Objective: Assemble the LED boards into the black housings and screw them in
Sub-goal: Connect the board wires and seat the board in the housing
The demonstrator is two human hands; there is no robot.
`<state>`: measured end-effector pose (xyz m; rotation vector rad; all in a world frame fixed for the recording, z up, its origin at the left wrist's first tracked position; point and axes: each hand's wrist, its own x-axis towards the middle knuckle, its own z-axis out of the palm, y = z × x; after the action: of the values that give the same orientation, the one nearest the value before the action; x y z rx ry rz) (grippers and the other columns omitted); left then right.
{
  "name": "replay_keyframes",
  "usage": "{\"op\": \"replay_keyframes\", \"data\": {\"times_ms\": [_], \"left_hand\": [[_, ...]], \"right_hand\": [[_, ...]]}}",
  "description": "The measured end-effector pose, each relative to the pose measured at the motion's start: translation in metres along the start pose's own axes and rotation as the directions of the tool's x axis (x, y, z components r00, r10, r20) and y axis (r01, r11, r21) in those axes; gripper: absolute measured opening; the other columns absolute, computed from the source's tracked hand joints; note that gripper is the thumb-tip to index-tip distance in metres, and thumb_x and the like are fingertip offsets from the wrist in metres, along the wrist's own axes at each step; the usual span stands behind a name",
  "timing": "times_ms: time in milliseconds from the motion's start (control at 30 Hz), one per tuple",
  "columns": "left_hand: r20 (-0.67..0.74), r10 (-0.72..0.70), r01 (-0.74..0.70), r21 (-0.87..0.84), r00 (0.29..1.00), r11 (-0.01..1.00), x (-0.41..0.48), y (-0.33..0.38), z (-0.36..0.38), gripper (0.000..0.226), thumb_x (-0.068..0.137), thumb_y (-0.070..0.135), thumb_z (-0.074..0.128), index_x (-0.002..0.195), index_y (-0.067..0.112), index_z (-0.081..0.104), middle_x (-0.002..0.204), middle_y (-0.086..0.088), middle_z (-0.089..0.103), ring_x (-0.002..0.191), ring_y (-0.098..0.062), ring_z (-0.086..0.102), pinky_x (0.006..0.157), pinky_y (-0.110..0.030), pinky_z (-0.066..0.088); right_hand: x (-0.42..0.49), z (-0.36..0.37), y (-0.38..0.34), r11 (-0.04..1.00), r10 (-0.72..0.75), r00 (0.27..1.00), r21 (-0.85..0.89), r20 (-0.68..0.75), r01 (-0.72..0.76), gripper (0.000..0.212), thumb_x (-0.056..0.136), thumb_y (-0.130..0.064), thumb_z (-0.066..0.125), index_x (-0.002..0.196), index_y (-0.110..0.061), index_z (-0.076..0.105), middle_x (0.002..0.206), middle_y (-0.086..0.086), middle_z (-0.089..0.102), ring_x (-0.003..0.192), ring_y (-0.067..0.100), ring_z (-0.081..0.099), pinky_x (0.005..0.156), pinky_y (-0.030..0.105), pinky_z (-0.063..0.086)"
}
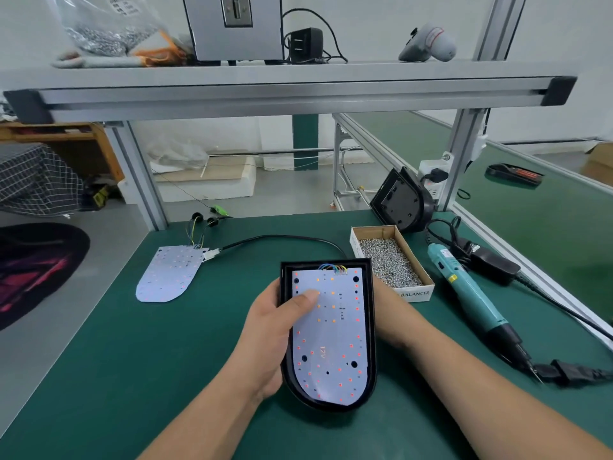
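item: black housing (372, 327), d-shaped, open face up, held over the green surface (132, 360) near its front middle, rounded end toward the person.
contents: led board (331, 336), white, seated inside the housing, red and amber dots lit, "12v" printed low on it; coloured wires (333, 268) at its straight top edge.
left grip (273, 336): clamped on the housing's left wall, thumb (308, 297) pressed flat on the board's upper left; fingers go under and out of sight.
right grip (388, 315): against the housing's right wall, fingers hidden behind it; cannot tell whether they curl on it.
second led board (167, 277): flat on the surface, well left of the housing, wired at its top to a white connector (212, 254) and a black cable (282, 238).
second black housing (401, 202): propped on edge at the back right, beside an aluminium post.
cardboard box (414, 293): just right of the held housing, filled with small silver screws (388, 260).
electric screwdriver (472, 290): teal, lying on the surface right of the box, bit toward the person; black power adapter (494, 266) beside it.
shelf (265, 79) overhead: clear bag of screws (106, 31), grey metal box (235, 31), black plug adapter (305, 43).
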<state>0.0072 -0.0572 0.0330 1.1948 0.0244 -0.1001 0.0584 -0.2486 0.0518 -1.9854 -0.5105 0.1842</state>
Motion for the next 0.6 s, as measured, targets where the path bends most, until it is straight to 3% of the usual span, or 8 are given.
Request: {"op": "replay_keyframes", "data": {"times_ms": [67,167,267,333,400,467,533,600], "left_hand": [[-0.022,0.016,-0.017,-0.035,1.000,0.999,0.0007,0.0019,-0.0018,0.044,0.089,0.020,0.072,0.131,0.005,0.065,0.129,-0.023,0.072,0.117,-0.048,0.070,0.098,-0.063,0.058],[-0.054,0.048,-0.051,-0.064,0.997,0.997,0.0004,0.0007,-0.0011,0.040,0.088,0.021,0.076,0.126,0.010,0.069,0.126,-0.022,0.074,0.113,-0.047,0.072,0.090,-0.059,0.062],[-0.064,0.063,-0.067,-0.066,0.996,0.996,-0.0003,-0.0024,-0.0001,0.037,0.087,0.020,0.079,0.123,0.014,0.070,0.125,-0.021,0.075,0.110,-0.046,0.073,0.091,-0.061,0.061],[-0.062,0.070,-0.074,-0.057,0.996,0.996,-0.0010,-0.0044,0.0009,0.039,0.086,0.020,0.081,0.124,0.014,0.070,0.125,-0.020,0.075,0.111,-0.046,0.073,0.093,-0.064,0.060],[-0.070,0.071,-0.074,-0.044,0.995,0.996,-0.0009,-0.0054,0.0028,0.041,0.085,0.021,0.081,0.123,0.013,0.069,0.125,-0.020,0.075,0.111,-0.047,0.073,0.093,-0.066,0.059],[-0.099,0.087,-0.091,-0.033,0.991,0.995,0.0004,-0.0039,0.0018,0.039,0.084,0.021,0.082,0.121,0.014,0.070,0.122,-0.020,0.076,0.109,-0.046,0.074,0.091,-0.062,0.061],[-0.153,0.122,-0.125,-0.012,0.981,0.992,0.0030,-0.0015,-0.0007,0.031,0.082,0.022,0.081,0.112,0.020,0.073,0.118,-0.016,0.078,0.105,-0.041,0.076,0.085,-0.055,0.064],[-0.196,0.148,-0.146,0.027,0.969,0.989,0.0051,0.0001,-0.0036,0.024,0.082,0.025,0.080,0.105,0.026,0.074,0.115,-0.011,0.080,0.102,-0.037,0.078,0.083,-0.051,0.066]], "right_hand": [[0.0025,-0.0003,-0.0003,0.992,0.032,0.999,-0.125,-0.031,-0.035,0.030,0.096,-0.001,0.061,0.099,-0.026,0.077,0.096,-0.015,0.079,0.086,-0.005,0.065,0.080,0.030,0.057],[0.0073,0.0024,0.0036,0.973,0.103,0.994,-0.205,-0.029,-0.106,0.020,0.097,0.003,0.057,0.090,-0.010,0.071,0.086,-0.006,0.073,0.076,0.010,0.058,0.073,0.028,0.052],[0.0073,0.0009,0.0054,0.984,0.139,0.990,-0.109,-0.011,-0.139,0.039,0.102,0.007,0.052,0.081,-0.026,0.052,0.076,-0.012,0.051,0.069,0.008,0.045,0.059,0.008,0.043],[0.0036,-0.0021,0.0030,0.975,0.092,0.996,-0.207,0.019,-0.086,0.033,0.101,0.006,0.055,0.094,-0.026,0.054,0.083,-0.017,0.053,0.080,0.009,0.053,0.068,0.004,0.046],[0.0007,-0.0060,0.0028,0.973,0.091,0.994,-0.220,0.061,-0.076,0.026,0.098,0.004,0.059,0.100,-0.020,0.069,0.091,-0.016,0.070,0.090,0.008,0.064,0.082,0.015,0.053],[-0.0015,-0.0045,0.0017,0.993,0.067,0.996,-0.099,0.052,-0.062,0.031,0.100,0.000,0.055,0.106,-0.021,0.078,0.102,-0.006,0.081,0.098,0.012,0.075,0.088,0.032,0.058],[0.0003,-0.0039,-0.0008,0.969,0.103,0.993,0.230,-0.053,-0.089,0.040,0.106,-0.005,0.046,0.106,-0.028,0.079,0.098,0.005,0.080,0.082,0.022,0.074,0.068,0.033,0.059],[0.0042,-0.0071,-0.0020,0.891,0.123,0.978,0.453,-0.170,-0.034,0.033,0.108,-0.022,0.045,0.109,-0.026,0.078,0.095,0.006,0.075,0.068,0.021,0.065,0.056,0.031,0.055]]}}
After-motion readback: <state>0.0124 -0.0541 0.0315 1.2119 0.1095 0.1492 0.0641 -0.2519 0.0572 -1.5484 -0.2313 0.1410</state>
